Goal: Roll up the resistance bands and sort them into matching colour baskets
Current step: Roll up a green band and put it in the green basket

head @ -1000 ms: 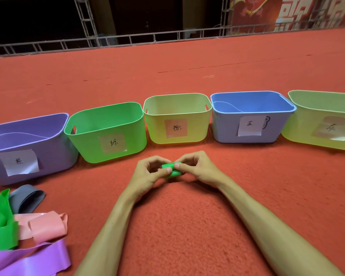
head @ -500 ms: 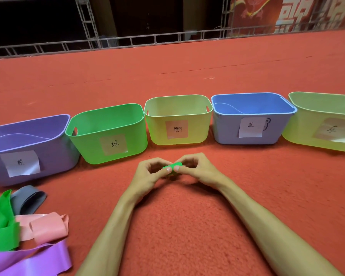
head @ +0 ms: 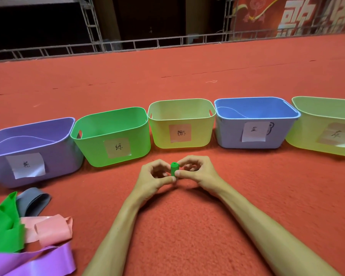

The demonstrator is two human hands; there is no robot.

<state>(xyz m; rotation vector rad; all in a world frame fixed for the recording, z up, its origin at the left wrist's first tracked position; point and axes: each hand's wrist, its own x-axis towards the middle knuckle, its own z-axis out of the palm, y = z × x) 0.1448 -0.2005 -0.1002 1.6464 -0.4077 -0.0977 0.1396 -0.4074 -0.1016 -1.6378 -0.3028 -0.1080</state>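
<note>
- Small, tightly rolled green rubber resistance band (head: 174, 168): held just above the red carpet (head: 187, 226), between my two hands, in front of the basket row.
- Long axis upright, coiled end facing up.
- Left hand (head: 153, 180): thumb and fingertips pinch the roll low on its left side, other fingers curled in.
- Right hand (head: 197, 174): thumb and forefinger pinch the right side, the rest loosely curled.
- Bright green plastic basket with a paper label (head: 96, 148): ahead and left of the roll, toward the carpet's far edge.
- Left hand is nearer that basket, so I judge a short forward-left carry suits it.
- Pale yellow plastic basket (head: 161, 136) sits straight ahead, an easy wrong drop.
- Roll likely springs open if the pinch loosens.
</note>
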